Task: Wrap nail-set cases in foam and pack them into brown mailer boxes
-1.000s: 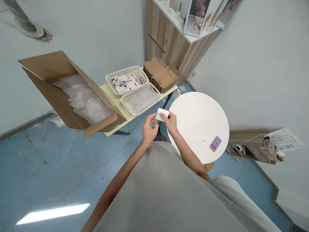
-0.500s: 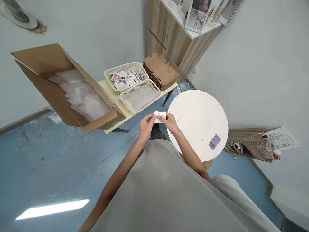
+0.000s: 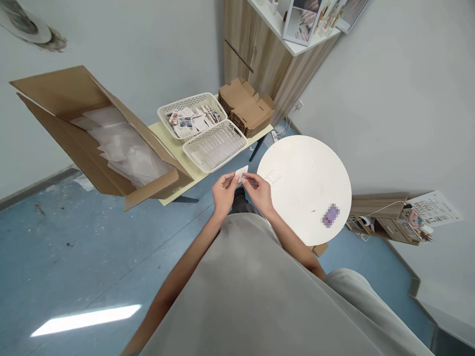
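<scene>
A small white card point(image 3: 241, 171) is pinched between my two hands in front of my body, tilted at an angle. My left hand point(image 3: 224, 194) grips its left side with thumb and fingers. On the other side, my right hand point(image 3: 260, 194) has its thumb and fingertips closed on the card's lower right edge. What is printed on the card is too small to read. Just right of my right hand, a small clear plastic case point(image 3: 273, 176) lies on the round white table point(image 3: 300, 163).
On a yellow bench point(image 3: 174, 170) stand an open carton point(image 3: 122, 94) of translucent bags, a white basket point(image 3: 163, 114) of printed cards, another basket point(image 3: 189, 155) of clear cases, and stacked flat cardboard boxes point(image 3: 247, 111). A blurred purple object point(image 3: 330, 215) lies on the round table.
The card has turned from lying flat towards me to a slanted position. My right hand has shifted slightly down along it, and both hands stay close together.
</scene>
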A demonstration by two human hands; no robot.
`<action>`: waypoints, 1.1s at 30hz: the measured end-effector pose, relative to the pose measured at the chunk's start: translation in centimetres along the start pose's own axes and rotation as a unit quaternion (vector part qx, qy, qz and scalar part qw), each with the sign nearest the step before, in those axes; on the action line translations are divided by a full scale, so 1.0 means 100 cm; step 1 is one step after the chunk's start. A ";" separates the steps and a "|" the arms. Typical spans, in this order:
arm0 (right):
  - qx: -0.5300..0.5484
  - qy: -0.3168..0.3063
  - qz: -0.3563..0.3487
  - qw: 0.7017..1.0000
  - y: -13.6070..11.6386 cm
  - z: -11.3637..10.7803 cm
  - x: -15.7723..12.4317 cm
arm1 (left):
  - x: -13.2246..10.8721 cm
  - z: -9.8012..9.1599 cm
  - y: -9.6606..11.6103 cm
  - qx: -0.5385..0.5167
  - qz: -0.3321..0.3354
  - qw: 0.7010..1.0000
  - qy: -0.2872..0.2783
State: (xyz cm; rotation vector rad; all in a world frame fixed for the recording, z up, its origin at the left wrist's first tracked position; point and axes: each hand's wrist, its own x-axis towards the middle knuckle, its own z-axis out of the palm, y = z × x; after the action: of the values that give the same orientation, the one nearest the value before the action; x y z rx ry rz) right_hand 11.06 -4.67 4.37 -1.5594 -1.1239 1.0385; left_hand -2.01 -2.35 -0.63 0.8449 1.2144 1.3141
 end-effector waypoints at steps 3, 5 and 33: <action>0.057 0.018 0.020 0.998 0.001 0.008 -0.003 | -0.006 0.003 0.007 0.009 0.041 0.998 -0.050; 0.082 0.033 0.024 0.996 0.001 0.009 -0.001 | -0.010 0.004 0.012 0.031 0.075 0.994 -0.076; 0.061 0.121 0.032 0.990 0.042 -0.065 0.030 | 0.073 0.039 0.014 0.204 0.047 0.938 -0.276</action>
State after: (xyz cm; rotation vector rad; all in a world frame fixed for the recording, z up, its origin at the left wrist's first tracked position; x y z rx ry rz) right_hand 18.73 -3.75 1.44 -1.5826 -0.8355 0.9140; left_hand 0.35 5.60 0.31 1.4725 1.0034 0.8107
